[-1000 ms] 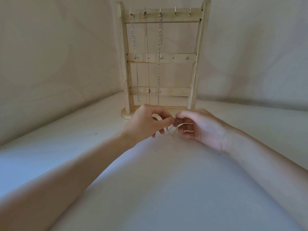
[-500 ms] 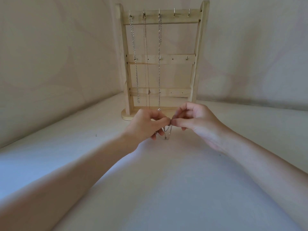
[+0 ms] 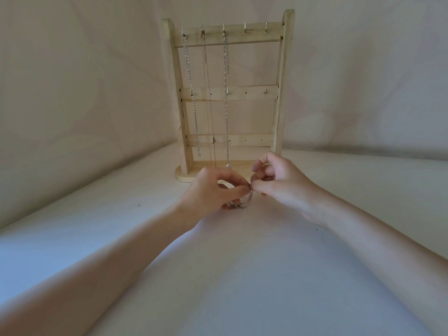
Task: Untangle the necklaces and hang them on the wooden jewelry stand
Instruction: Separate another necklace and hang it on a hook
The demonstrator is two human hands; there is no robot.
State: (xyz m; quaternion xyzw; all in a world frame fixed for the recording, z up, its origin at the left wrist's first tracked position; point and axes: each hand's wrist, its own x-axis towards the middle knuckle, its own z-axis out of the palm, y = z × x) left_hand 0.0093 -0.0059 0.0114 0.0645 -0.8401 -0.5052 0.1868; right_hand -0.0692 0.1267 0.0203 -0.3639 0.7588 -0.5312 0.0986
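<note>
Necklaces, head view: one tangled chain [image 3: 242, 202] lay on the white surface [image 3: 242, 275] just before the wooden jewelry stand [image 3: 230, 93]; three hung from its top hooks. My left hand [image 3: 213, 190] and right hand [image 3: 281, 183] each pinched the chain. Risk, as I judged: pulling apart could tighten the knot.

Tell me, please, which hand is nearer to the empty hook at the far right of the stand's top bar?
The right hand: it is almost directly below that hook. The left hand is lower and further left.
</note>
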